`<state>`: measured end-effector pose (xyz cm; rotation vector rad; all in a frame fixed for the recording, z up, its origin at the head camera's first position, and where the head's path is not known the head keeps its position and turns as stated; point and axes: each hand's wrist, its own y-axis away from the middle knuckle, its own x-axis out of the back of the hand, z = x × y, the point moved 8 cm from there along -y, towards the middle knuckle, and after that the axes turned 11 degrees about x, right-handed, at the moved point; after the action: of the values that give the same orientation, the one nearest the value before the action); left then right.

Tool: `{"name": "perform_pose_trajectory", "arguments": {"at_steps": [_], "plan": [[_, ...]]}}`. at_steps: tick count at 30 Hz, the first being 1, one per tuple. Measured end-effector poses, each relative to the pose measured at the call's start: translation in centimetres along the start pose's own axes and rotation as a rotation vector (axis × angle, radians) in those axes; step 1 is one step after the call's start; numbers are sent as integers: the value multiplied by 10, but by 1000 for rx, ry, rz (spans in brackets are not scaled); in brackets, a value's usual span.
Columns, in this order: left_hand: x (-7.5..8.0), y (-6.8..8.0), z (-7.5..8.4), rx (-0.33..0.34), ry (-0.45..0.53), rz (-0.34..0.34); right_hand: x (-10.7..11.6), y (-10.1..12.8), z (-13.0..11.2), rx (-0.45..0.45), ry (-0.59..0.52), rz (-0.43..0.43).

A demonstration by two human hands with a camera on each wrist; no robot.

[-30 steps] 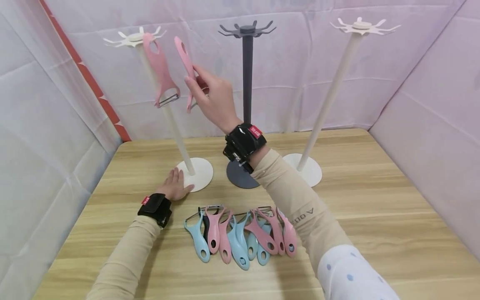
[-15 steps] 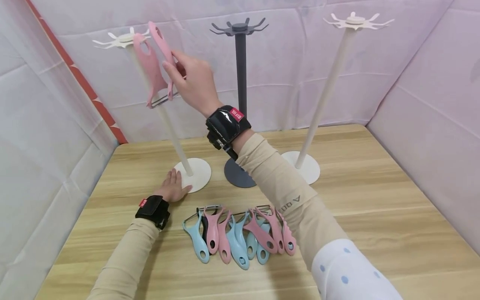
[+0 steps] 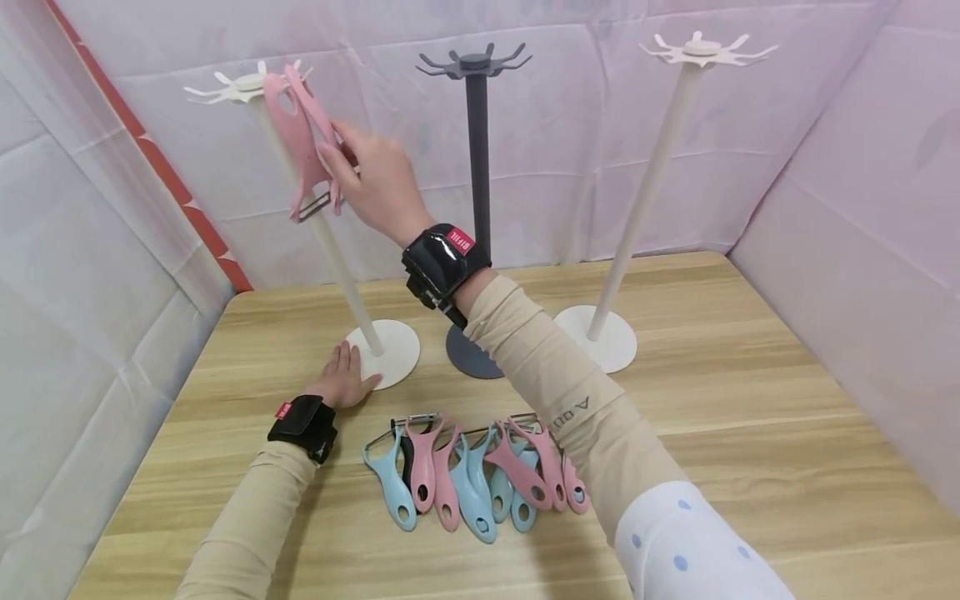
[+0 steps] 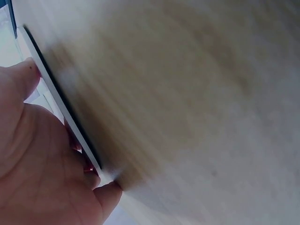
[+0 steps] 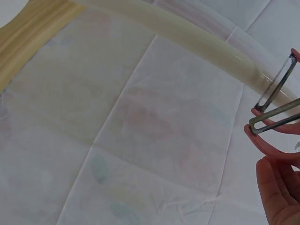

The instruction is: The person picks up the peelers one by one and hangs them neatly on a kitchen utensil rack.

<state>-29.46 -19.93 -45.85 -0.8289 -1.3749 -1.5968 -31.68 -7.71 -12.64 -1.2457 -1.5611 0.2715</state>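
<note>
Head view: right hand [image 3: 378, 183] pinches pink peeler [image 3: 318, 117] at white stand [image 3: 330, 242] top; left hand [image 3: 341, 385], fingers flat, presses its base.

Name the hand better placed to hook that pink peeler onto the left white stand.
Right. The right hand already pinches the pink peeler up at the stand's hooks, beside a hung pink peeler. The left hand lies flat on the stand's base, steadying it.
</note>
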Motion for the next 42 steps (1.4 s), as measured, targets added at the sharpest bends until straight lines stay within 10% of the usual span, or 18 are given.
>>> {"name": "perform_pose_trajectory", "arguments": {"at_steps": [26, 42], "plan": [[1, -17, -22, -30, 17, 1, 3, 84, 1, 117, 80, -83], [7, -6, -18, -32, 54, -22, 16, 177, 5, 224, 99, -267]]}}
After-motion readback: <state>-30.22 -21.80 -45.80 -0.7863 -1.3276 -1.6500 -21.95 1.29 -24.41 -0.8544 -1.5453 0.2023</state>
